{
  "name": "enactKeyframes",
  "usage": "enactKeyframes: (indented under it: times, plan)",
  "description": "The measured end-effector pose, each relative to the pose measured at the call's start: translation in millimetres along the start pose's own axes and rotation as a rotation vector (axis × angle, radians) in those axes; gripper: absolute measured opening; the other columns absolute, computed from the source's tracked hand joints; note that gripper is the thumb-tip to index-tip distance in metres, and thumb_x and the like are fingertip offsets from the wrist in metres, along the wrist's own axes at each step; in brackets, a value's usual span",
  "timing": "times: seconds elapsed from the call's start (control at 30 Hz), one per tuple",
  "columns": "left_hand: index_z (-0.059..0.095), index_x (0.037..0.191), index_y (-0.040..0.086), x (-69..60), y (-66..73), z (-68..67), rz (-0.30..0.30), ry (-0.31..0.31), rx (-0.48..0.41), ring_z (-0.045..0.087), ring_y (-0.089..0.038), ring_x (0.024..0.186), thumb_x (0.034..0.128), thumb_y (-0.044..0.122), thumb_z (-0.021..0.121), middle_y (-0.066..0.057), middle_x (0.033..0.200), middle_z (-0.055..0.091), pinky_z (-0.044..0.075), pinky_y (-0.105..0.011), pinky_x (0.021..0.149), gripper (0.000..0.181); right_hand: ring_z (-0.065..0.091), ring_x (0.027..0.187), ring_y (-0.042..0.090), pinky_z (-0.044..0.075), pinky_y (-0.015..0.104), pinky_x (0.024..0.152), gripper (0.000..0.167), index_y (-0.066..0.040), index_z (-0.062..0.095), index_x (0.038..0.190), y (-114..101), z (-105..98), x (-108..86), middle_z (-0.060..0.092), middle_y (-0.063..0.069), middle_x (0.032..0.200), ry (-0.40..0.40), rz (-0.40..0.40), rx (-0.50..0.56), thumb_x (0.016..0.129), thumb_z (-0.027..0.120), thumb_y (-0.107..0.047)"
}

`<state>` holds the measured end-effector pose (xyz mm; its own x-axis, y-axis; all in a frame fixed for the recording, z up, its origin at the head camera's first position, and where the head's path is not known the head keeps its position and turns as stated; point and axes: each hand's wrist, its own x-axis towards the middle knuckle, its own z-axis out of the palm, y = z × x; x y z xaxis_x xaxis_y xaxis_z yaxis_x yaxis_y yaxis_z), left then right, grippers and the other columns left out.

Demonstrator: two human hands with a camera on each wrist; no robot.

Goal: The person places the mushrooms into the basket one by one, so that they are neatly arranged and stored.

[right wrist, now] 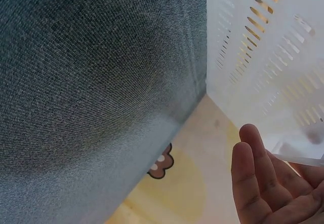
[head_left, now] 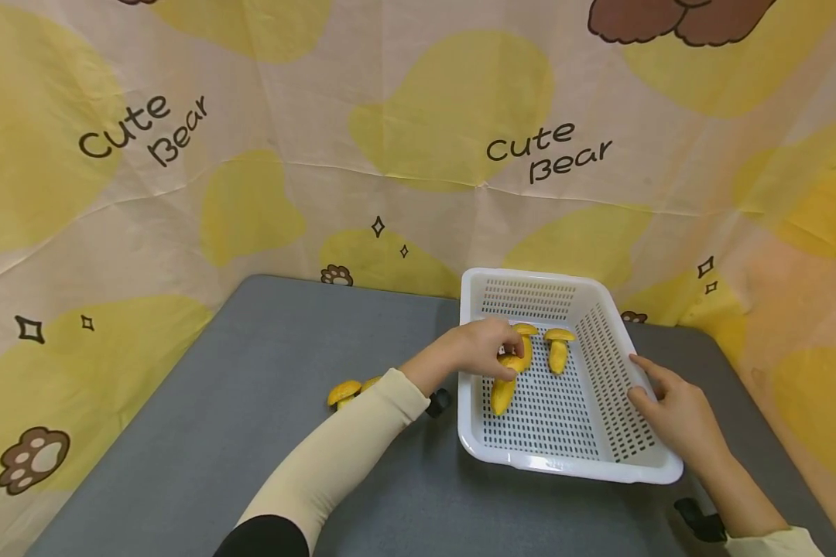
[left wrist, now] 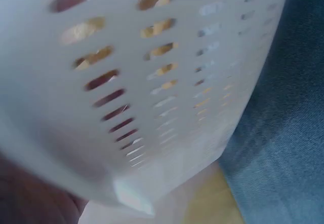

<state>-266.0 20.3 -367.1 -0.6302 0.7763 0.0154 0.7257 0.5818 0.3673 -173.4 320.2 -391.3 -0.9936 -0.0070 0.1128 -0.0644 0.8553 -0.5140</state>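
Observation:
A white perforated plastic basket (head_left: pixel 529 459) stands on the grey table. My left hand (head_left: pixel 479 348) reaches over its left side. The thumb and fingers curl at the cap of a yellow mushroom (head_left: pixel 502 397) and appear to pinch it; the contact is partly hidden. Beside it in the basket are a second yellow mushroom (head_left: pixel 526 352), partly covered by the hand, and a third mushroom (head_left: pixel 558 354). With its thumb over the rim, my right hand (head_left: pixel 684 418) holds the basket's right side. In the right wrist view, several fingers (right wrist: pixel 248 176) lie outside the wall.
To the left of the basket, more yellow mushrooms (head_left: pixel 344 392) lie on the grey tabletop (head_left: pixel 251 402), partly behind the left forearm. A patterned cloth (head_left: pixel 418 139) with yellow patches and lettering hangs behind the table. Dark wrist-camera parts (head_left: pixel 700 520) show by the wrists.

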Motion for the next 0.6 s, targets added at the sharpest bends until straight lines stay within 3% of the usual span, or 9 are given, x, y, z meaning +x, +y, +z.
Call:
enactKeyframes:
  times: [0.13,0.23,0.6]
  plan:
    - [0.07,0.102,0.019,6.1,-2.2,6.5,-0.004,-0.075,0.078,0.053,-0.006,0.082,0.0819,0.031,0.073,0.008,0.09,0.062,0.043,-0.016,0.074,0.023,0.064,0.055,0.017,0.048,0.028,0.045,0.054,0.0,0.042,0.144,-1,0,-0.1,0.066,0.02,0.083,0.005,-0.004,-0.003,0.094,0.049,-0.02]
    - [0.07,0.1,0.022,8.1,-2.4,9.2,-0.024,-0.097,0.123,0.053,-0.006,0.081,0.081,0.033,0.073,0.009,0.088,0.062,0.043,-0.017,0.073,0.022,0.063,0.055,0.016,0.048,0.029,0.044,0.053,0.0,0.043,0.143,-1,1,0.0,0.066,0.018,0.08,0.012,-0.007,-0.007,0.094,0.049,-0.02]
    - [0.067,0.094,0.032,11.9,2.7,15.9,-0.175,-0.175,0.207,0.054,-0.003,0.08,0.0806,0.041,0.072,0.016,0.086,0.06,0.044,-0.021,0.069,0.017,0.063,0.055,0.017,0.048,0.028,0.044,0.052,0.001,0.045,0.142,-1,1,0.3,0.066,0.024,0.086,0.035,-0.024,-0.011,0.094,0.05,-0.019]
